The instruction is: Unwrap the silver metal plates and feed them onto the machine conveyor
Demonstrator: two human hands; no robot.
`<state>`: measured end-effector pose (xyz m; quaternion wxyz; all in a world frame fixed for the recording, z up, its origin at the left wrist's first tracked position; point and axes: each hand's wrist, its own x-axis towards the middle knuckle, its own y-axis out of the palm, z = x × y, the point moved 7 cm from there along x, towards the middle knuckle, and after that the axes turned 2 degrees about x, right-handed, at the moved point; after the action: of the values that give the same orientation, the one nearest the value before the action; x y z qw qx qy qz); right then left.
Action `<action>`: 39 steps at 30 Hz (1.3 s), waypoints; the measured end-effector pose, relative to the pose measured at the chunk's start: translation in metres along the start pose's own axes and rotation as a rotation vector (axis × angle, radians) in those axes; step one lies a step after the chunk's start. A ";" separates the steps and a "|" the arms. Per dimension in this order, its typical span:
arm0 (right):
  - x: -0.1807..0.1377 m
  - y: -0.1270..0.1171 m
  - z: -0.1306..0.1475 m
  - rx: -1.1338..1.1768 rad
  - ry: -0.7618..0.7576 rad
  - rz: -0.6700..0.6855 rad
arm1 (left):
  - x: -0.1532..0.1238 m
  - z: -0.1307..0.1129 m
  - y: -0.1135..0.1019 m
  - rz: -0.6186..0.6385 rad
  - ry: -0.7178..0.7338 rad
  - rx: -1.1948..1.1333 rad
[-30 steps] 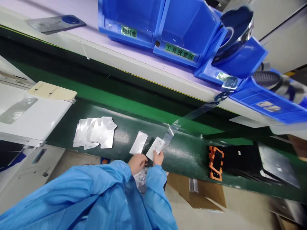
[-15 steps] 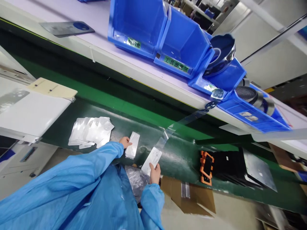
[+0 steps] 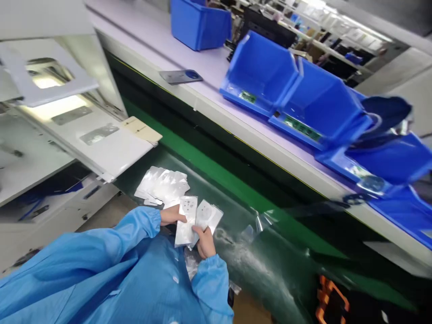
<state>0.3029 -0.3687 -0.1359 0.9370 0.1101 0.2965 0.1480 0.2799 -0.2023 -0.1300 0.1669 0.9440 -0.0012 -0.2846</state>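
Sleeves: two light-blue sleeves fill the lower left of the view, nearest the camera.
Right hand: the right hand is curled shut around the lower end of a clear-wrapped white plate, which tilts up and away from the fingers.
Left hand: the left hand pinches the left edge of a second wrapped plate — this one stands nearly upright, just beside the first and overlapping it.
Loose film: crumpled clear film lies below the two hands, against the blue coat.
Stack: a fanned stack of similar pale plates rests on the dark green surface, just beyond the left hand.
Left side: a white machine ledge juts toward the stack.
Lower right: an orange frame lies at the edge of the view, blurred.
Far shelf: blue bins sit in a row on the pale shelf — a grey plate lies on it to their left.
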 end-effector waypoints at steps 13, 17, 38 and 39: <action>0.007 0.242 -0.025 -0.567 -0.045 0.733 | -0.130 -0.017 -0.145 -0.314 0.274 -0.554; 0.011 0.307 0.006 -0.956 -0.186 0.927 | -0.169 -0.017 -0.162 -0.313 0.416 -0.668; 0.181 0.520 0.068 -1.168 -0.729 0.268 | -0.225 0.031 -0.230 -0.388 0.344 -0.875; 0.186 0.523 0.068 -1.183 -0.756 0.252 | -0.227 0.035 -0.233 -0.416 0.340 -0.894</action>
<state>0.3766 0.1748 -0.0249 0.8542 -0.3395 -0.1939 0.3427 0.0493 0.0285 -0.1088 0.4913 0.7938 0.3352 -0.1271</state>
